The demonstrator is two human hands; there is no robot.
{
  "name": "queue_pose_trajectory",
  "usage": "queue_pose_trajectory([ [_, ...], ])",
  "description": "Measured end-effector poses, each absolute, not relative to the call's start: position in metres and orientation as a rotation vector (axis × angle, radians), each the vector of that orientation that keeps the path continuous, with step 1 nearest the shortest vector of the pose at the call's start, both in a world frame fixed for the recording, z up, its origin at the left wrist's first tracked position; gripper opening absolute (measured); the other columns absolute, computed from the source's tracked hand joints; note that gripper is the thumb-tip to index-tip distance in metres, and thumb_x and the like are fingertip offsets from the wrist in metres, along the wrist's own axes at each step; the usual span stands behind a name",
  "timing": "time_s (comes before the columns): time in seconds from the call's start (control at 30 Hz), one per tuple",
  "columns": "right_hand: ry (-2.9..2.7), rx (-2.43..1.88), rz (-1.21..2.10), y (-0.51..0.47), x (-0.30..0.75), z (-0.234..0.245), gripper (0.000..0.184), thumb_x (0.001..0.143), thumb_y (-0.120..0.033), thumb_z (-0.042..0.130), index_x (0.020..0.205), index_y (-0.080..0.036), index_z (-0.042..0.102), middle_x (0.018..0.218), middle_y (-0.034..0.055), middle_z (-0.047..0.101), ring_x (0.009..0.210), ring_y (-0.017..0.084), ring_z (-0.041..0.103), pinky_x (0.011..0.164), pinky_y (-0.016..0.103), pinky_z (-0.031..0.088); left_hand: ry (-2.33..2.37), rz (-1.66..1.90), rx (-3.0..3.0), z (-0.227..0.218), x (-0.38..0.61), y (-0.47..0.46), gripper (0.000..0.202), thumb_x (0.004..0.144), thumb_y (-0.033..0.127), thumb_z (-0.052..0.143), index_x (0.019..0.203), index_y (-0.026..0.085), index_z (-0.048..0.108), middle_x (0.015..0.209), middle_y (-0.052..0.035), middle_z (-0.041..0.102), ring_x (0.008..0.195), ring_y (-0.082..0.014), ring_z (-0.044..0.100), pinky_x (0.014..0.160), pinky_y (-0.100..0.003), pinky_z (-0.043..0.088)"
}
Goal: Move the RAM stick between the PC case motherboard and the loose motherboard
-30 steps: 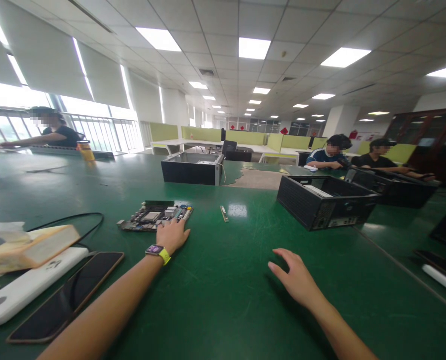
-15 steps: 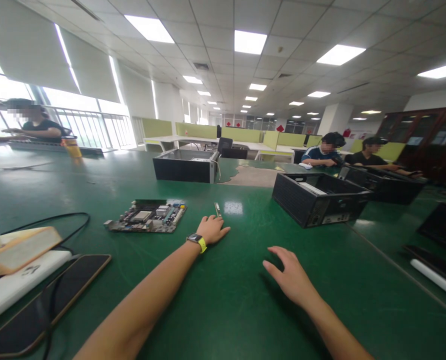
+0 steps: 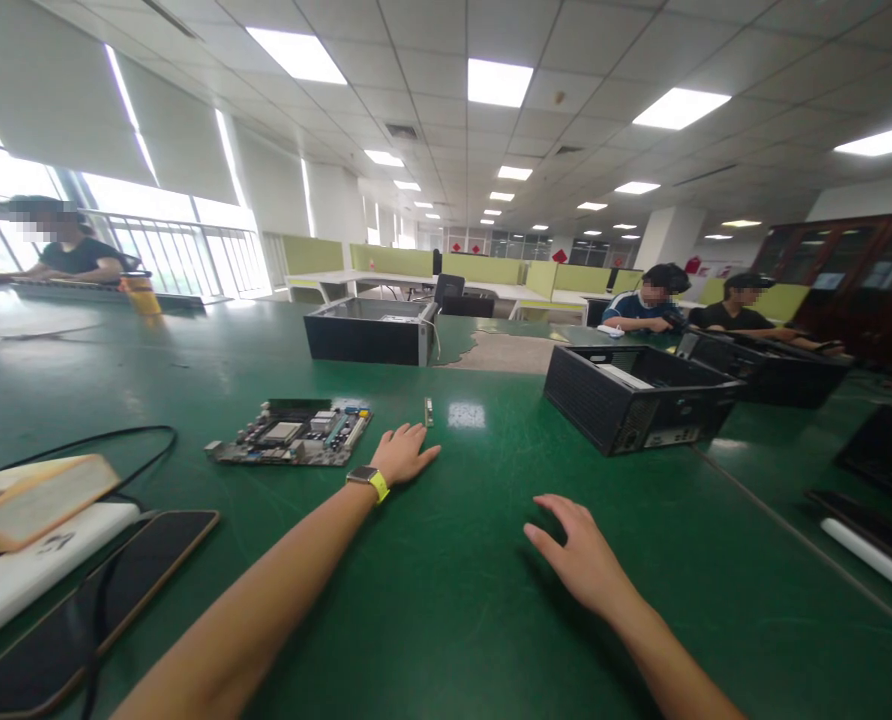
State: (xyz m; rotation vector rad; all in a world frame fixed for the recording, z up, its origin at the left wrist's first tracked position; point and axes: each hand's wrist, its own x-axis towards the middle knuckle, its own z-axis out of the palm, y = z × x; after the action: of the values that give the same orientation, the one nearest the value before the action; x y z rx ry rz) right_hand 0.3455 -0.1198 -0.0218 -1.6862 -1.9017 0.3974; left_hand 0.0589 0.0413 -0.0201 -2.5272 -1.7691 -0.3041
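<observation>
My left hand (image 3: 403, 455), with a watch (image 3: 369, 482) on a yellow-green strap, reaches forward over the green tabletop (image 3: 461, 540). Its fingers are stretched out and hold nothing that I can see. Just beyond the fingertips lies a small narrow strip (image 3: 428, 411) that looks like a memory module; whether a finger touches it I cannot tell. To the left of that hand a motherboard (image 3: 296, 435) lies flat. My right hand (image 3: 575, 550) hovers low at the right, thumb and fingers apart, with nothing in it.
Open black computer cases stand at the back centre (image 3: 363, 335) and right (image 3: 633, 400). A phone (image 3: 78, 620), a white box-like object (image 3: 48, 560) and a black cable (image 3: 146, 430) lie at the left. Co-workers sit at the far left (image 3: 78, 250) and far right (image 3: 648, 305).
My left hand has shifted left, towards the motherboard. The narrow strip lies slightly farther left and more upright in view. My right hand has hardly moved.
</observation>
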Motion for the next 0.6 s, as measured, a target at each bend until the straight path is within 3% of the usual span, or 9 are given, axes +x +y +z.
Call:
queue_pose_trajectory([
  [0.2,-1.865,-1.712,0.364,-0.117,0.35,-0.021,0.056,0.08,-0.052,0.043,0.125,-0.018,0.049,0.129,0.0086,0.05,0.123,0.023,0.039,0.103,0.038,0.031,-1.758,-0.388,-2.403,-0.019,0.019,0.0,0.057,0.088,0.056,0.028,0.125,0.018,0.048,0.135,-0.011,0.045,0.127,-0.0284,0.034,0.102,-0.045,0.026],
  [0.33,-1.846,-1.764,0.119,-0.09,0.375,-0.013,0.062,0.08,-0.053,0.043,0.128,-0.014,0.045,0.13,0.0118,0.048,0.122,0.026,0.039,0.102,0.041,0.032,-1.809,-0.417,-2.309,-0.013,-0.011,-0.03,0.056,0.087,0.056,0.03,0.121,0.018,0.052,0.128,-0.0112,0.052,0.12,-0.0281,0.042,0.097,-0.044,0.031],
  [0.43,-1.828,-1.84,-0.18,-0.054,0.412,0.007,0.065,0.079,-0.055,0.043,0.128,-0.011,0.043,0.13,0.0148,0.047,0.122,0.029,0.038,0.101,0.042,0.031,-1.887,-0.369,-2.256,-0.007,-0.036,-0.049,0.052,0.085,0.054,0.032,0.114,0.018,0.057,0.117,-0.0108,0.059,0.108,-0.0272,0.051,0.089,-0.039,0.038],
  [0.6,-1.716,-2.026,-0.507,0.004,0.482,0.053,0.067,0.077,-0.06,0.041,0.122,-0.011,0.047,0.124,0.018,0.05,0.116,0.033,0.042,0.093,0.043,0.035,-2.183,-0.276,-2.191,0.001,-0.081,-0.059,0.046,0.083,0.053,0.032,0.086,0.02,0.064,0.088,-0.0082,0.067,0.081,-0.0244,0.061,0.065,-0.031,0.042],
])
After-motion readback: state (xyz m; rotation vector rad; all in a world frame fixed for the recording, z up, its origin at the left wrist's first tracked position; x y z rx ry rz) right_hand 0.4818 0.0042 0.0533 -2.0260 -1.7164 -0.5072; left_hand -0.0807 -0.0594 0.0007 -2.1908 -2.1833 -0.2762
